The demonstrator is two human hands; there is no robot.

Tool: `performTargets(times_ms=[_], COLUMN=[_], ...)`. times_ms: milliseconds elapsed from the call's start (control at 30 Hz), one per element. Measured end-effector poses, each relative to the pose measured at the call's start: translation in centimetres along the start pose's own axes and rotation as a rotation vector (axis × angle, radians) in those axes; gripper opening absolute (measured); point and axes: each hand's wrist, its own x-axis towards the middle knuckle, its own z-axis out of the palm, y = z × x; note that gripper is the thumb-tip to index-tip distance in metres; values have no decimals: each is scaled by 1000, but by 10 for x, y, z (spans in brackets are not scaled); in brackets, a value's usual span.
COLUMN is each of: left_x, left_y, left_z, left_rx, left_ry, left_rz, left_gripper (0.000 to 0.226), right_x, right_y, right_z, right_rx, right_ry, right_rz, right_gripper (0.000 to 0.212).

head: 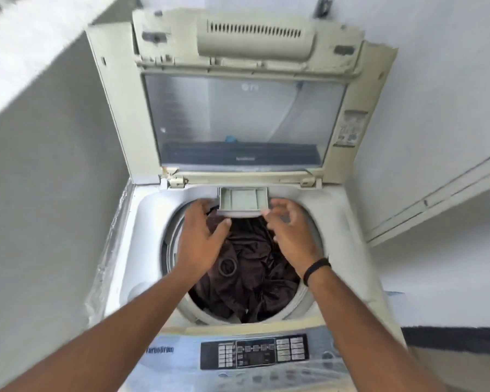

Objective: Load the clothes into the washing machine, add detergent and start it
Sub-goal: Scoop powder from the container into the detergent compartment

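Nearest the camera runs the control panel (254, 353) of the top-loading washing machine (150, 222), a dark block of small buttons set in the near edge of the deck. Two bare forearms reach over it toward the far side of the round tub opening (172, 244). Dark brown clothes (252, 267) lie heaped inside the tub, filling most of the opening, with a ring-shaped piece showing near the left forearm.

At the far rim of the opening the detergent drawer (242, 203) stands pulled out toward the tub, a pale shallow tray whose near lip overhangs the clothes. The left hand (203, 236) hovers just left of and below the drawer, fingers spread and loosely straight, thumb pointing toward the drawer's near lip; its grip is wide and holds nothing. The right hand (287, 226) (a dark band (316, 268) circles its wrist) sits just right of the drawer, fingers loosely curved, fingertips at the drawer's right front corner; motion blur hides whether they touch it, and the grip looks open.

Behind the drawer the glass lid (244, 120) stands raised and folded back. A grey wall (48, 179) closes in tight on the left; on the right, a white panel (436, 179) slants near the machine, leaving a narrow gap.
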Motion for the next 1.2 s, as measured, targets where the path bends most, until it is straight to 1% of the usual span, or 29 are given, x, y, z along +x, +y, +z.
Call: performTargets(times_ms=[33,100,167,200,267,333,400,567,667,733,833,900,1033,1133,1200], left_x=[-6,-18,-31,-37,-56,-74,-87,-92,-86,-87,-104,-127,-192,-244,-275], left_y=[8,14,17,20,26,35,44,64,82,92,101,100,108,123,127], left_z=[-9,-20,-26,-28,-30,-28,-24,-11,-9,-11,-21,-31,-73,-118,-149], left_rx=[-29,-129,-239,-296,-408,-486,-540,-581,-552,-523,-488,-424,-425,-356,-325], left_ry=[-52,-144,-149,-127,-33,45,93,34,33,84,210,339,671,894,1023], left_rz=[-28,-115,-186,-221,-268,-263,-241,-268,-267,-262,-263,-276,-235,-192,-188], left_gripper=[39,33,26,20,13,11,11,17,25,28,26,27,25,24,24], right_x=[-15,-45,-72,-84,-99,-106,-108,-98,-87,-80,-72,-69,-75,-100,-124], right_y=[-7,-14,-16,-17,-17,-17,-23,-34,-36,-36,-32,-27,-31,-55,-82], right_z=[-8,-23,-36,-43,-58,-75,-92,-122,-131,-135,-133,-123,-74,-26,9], right_rx=[41,87,104,114,96,86,107,155,185,207,230,229,195,192,191], right_ry=[-9,4,28,34,43,66,94,100,46,-29,-152,-265,-532,-736,-867], right_rz=[18,57,58,53,58,39,3,-85,-106,-115,-104,-92,-49,-100,-194], right_gripper=[27,17,15,14,13,15,17,18,19,19,19,24,42,50,52])
